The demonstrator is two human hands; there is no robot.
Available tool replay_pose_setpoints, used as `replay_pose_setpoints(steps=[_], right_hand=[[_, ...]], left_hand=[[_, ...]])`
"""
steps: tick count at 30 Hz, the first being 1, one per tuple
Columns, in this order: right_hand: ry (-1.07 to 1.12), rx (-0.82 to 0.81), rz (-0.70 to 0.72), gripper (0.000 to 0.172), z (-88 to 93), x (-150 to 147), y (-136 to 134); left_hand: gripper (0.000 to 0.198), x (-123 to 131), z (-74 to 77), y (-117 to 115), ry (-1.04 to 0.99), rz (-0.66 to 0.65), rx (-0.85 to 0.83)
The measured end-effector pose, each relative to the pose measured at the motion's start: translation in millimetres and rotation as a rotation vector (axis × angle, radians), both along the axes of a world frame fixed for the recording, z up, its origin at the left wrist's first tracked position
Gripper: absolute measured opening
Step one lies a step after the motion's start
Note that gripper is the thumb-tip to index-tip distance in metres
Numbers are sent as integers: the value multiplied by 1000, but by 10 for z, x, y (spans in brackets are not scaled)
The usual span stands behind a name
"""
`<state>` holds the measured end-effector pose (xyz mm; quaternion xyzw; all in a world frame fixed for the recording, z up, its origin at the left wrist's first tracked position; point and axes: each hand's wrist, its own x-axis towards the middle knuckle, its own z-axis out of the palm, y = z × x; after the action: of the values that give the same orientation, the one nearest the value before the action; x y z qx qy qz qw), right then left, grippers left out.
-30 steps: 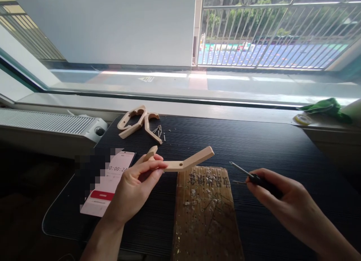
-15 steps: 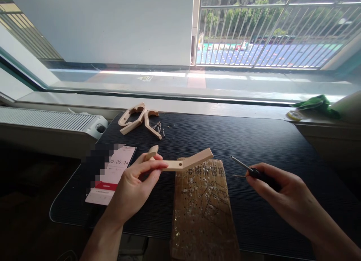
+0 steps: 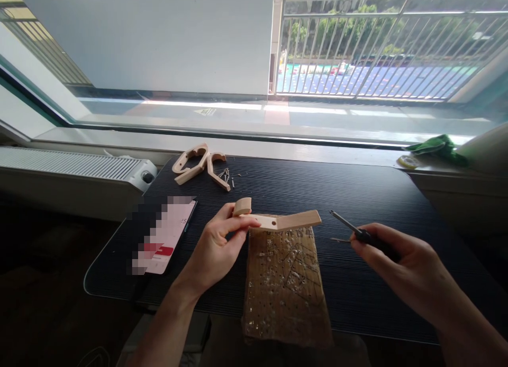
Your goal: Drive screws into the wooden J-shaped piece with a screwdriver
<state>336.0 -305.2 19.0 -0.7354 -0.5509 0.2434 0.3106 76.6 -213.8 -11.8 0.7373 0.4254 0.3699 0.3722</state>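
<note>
On my feed, far left, a white radiator (image 3: 75, 168) runs beside the table (image 3: 317, 186), up to its far-left corner. Near the table's left edge lies a phone (image 3: 173, 239) with a pink screen and a red bar, part of it blurred into blocks.

At the far-left corner I have a looped wooden piece (image 3: 191, 174), and just to its right a curved wooden piece (image 3: 219, 181) with a straight arm. Beside that arm is a small pile of screws (image 3: 227, 176), with 1 more lying just apart.

The left hand (image 3: 220, 244) is raised, its fingers pinching a wooden hook (image 3: 299, 220) near the curled end; the straight end angles off to the right, and I can see a hole at the bend. In my view the hook crosses the far end of a brown board (image 3: 282, 280), pocked with small holes, which extends past the table's near edge; I cannot tell whether the 2 touch.

Further right, a thin screw-like piece (image 3: 340, 239) sticks out from the right fingertips, just below the shaft of a screwdriver (image 3: 364, 236). The right hand (image 3: 408, 256) is closed around its dark handle, tip towards the hook. Beyond the far-right corner, a tape roll (image 3: 408, 161) and a green cloth (image 3: 432, 146) rest on the windowsill (image 3: 286, 150).
</note>
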Motion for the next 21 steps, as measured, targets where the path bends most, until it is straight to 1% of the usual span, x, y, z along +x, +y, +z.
replay_pose_setpoints(steps=[3, 9, 11, 13, 17, 21], right_hand=[[9, 5, 0, 23, 9, -2, -28], [34, 26, -22, 23, 34, -77, -60], [40, 21, -21, 22, 41, -89, -68], [42, 12, -16, 23, 41, -80, -76], [31, 3, 21, 24, 15, -18, -92], [29, 9, 12, 24, -12, 45, -113]], left_hand=[[24, 5, -24, -45, 8, -32, -7], [20, -4, -83, -137, 5, 16, 39], [14, 3, -118, -155, -40, 47, 25], [6, 24, -154, -159, -133, 85, -24], [23, 82, -175, -111, -340, 168, -155], [45, 60, -139, -10, -371, 235, -164]])
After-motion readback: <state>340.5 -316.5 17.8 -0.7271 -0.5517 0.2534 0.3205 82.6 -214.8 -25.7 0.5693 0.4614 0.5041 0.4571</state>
